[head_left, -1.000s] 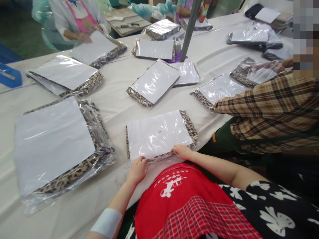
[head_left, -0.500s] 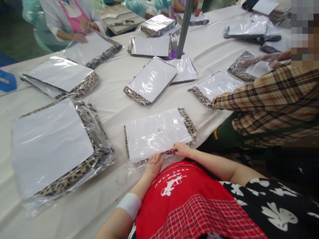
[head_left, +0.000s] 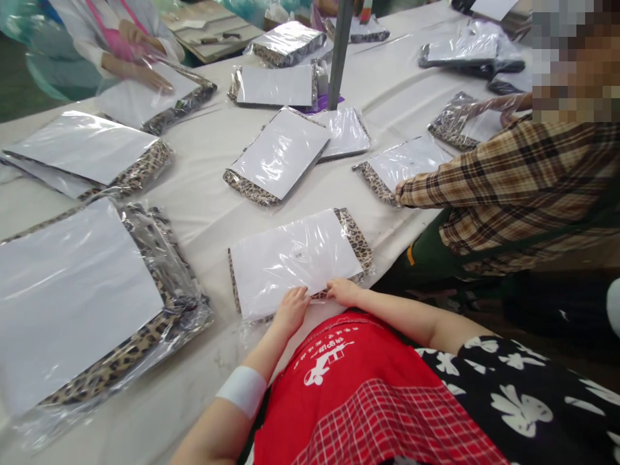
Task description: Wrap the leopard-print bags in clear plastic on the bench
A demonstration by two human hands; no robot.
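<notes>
In front of me lies a folded leopard-print cloth item in a clear plastic bag [head_left: 295, 261], with a white sheet covering most of its top. My left hand [head_left: 292, 309] is at its near edge, fingers bent together over the plastic. A little to the right, my right hand [head_left: 343, 292] pinches the same edge near the right corner. Leopard print shows along the bag's right end and in a strip between my hands. The undersides of my fingers are hidden.
A larger bagged leopard-print pack [head_left: 82, 290] lies at left. Several similar packs, like this bagged pack [head_left: 278, 152], cover the white table [head_left: 203, 232]. A grey post [head_left: 340, 55] rises behind. Co-workers handle packs: one in a plaid sleeve [head_left: 489, 168], another in a pink apron [head_left: 113, 39].
The view has shifted slightly, so most things sit further left. My hands stay at the bag's near edge, fingers slightly closer together. The pink-aproned co-worker's hand has slid across their pack.
</notes>
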